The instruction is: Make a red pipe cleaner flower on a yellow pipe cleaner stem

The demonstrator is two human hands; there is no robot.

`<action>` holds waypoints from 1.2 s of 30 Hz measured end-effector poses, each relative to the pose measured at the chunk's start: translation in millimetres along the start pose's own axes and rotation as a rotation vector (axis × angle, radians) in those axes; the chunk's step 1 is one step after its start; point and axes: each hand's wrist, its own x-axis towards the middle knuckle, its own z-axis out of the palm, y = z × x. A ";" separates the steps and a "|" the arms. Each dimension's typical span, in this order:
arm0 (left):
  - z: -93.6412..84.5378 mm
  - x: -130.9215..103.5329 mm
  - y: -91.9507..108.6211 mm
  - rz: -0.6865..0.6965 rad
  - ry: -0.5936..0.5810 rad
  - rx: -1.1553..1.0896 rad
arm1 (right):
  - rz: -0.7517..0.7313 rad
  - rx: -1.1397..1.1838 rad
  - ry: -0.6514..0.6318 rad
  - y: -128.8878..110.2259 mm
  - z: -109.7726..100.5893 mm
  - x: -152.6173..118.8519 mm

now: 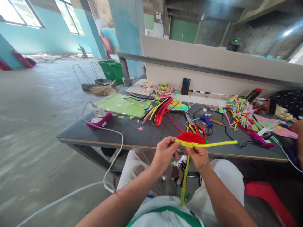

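Observation:
Both my hands hold a pipe-cleaner craft piece (pixel 192 137) just in front of the table's front edge. Its top is a red half-round fuzzy shape, bordered below by yellow pipe cleaners. One yellow strand juts out to the right, and a wrapped yellow stem (pixel 185 181) hangs down toward my lap. My left hand (pixel 165 153) pinches the left end of the yellow border. My right hand (pixel 198 156) grips the border near the top of the stem, its fingertips partly hidden. Behind the piece lie orange-handled scissors (pixel 200 130) and a blue glue gun (pixel 206 120).
Bundled pipe cleaners (pixel 161 113) lie mid-table beside a green sheet (pixel 125 105). A black phone (pixel 186 86) leans at the back. Power strips (pixel 99 121) with white cords sit on both sides. Colourful cut pieces (pixel 240 110) heap at right, near another person's arm (pixel 298 132).

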 end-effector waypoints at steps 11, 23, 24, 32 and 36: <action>-0.3 5.4 3.8 -0.036 -0.073 -0.014 | 0.019 0.012 0.043 2.4 -1.1 3.2; -6.3 -1.8 11.1 -0.140 -0.099 -0.150 | -0.032 -0.002 -0.092 -14.2 -6.2 1.3; -5.5 -2.2 10.4 -0.138 -0.090 -0.160 | -0.033 -0.006 -0.093 -14.2 -5.7 1.2; -7.4 -2.2 10.3 -0.166 -0.149 -0.150 | -0.086 -0.058 -0.129 -21.9 -6.6 1.0; -7.1 -1.3 10.0 -0.176 -0.131 -0.123 | -0.060 -0.011 -0.153 -20.5 -6.6 0.3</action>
